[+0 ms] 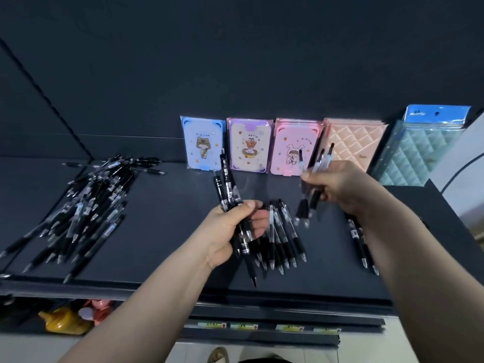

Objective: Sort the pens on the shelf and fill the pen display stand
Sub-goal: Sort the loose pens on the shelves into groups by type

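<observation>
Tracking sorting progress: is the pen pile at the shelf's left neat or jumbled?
Jumbled: the pen pile lies crisscrossed, pens pointing different ways.

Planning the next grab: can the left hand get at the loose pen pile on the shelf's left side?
Probably not yet: the way to the pen pile looks free, but the left hand grips a bundle of black pens.

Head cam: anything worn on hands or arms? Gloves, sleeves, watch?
No gloves, no sleeves in view: left hand and right hand are bare, forearms bare to frame edge. No watch plainly visible. Dark line on one left finger might be a ring.
</observation>
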The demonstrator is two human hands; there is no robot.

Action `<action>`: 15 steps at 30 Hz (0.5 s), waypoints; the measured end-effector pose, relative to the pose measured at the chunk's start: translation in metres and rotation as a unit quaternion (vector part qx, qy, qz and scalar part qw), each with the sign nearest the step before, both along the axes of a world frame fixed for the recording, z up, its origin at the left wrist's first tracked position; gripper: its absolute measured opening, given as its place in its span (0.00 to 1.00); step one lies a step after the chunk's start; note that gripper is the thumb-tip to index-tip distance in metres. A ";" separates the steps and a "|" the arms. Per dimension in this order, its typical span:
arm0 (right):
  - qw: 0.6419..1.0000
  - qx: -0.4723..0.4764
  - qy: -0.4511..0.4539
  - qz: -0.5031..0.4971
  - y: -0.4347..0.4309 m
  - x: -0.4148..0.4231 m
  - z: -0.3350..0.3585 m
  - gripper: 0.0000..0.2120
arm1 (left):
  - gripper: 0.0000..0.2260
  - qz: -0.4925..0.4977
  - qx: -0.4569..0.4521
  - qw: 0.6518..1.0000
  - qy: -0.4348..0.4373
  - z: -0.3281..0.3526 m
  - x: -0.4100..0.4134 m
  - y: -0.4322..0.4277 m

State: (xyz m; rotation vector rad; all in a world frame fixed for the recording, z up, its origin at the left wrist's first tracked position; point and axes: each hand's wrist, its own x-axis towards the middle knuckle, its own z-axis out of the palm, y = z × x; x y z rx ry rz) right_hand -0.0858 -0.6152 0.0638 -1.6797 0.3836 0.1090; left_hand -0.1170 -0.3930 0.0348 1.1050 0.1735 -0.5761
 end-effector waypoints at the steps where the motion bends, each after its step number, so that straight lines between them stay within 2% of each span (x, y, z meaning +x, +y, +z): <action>1: 0.997 -0.058 0.035 0.023 -0.007 -0.001 -0.006 0.10 | 0.06 0.007 0.000 1.000 0.002 -0.001 0.001 0.002; 3: 0.983 -0.128 0.112 0.072 -0.009 -0.005 -0.026 0.08 | 0.07 0.013 0.002 1.000 0.004 -0.003 0.004 0.006; 5: 0.975 -0.143 0.154 0.078 -0.001 -0.007 -0.043 0.06 | 0.07 0.010 0.007 1.000 0.004 -0.005 0.004 0.007; 8: 0.975 -0.162 0.142 0.054 0.002 -0.009 -0.055 0.12 | 0.06 -0.002 0.021 1.000 0.003 -0.007 0.005 0.009; 11: 0.962 -0.237 0.127 0.044 0.000 -0.019 -0.060 0.15 | 0.07 -0.012 0.037 0.999 -0.004 -0.009 0.005 0.012; 15: 0.970 -0.221 0.101 0.031 0.013 -0.030 -0.070 0.14 | 0.10 -0.013 0.021 1.000 0.003 -0.012 0.003 0.016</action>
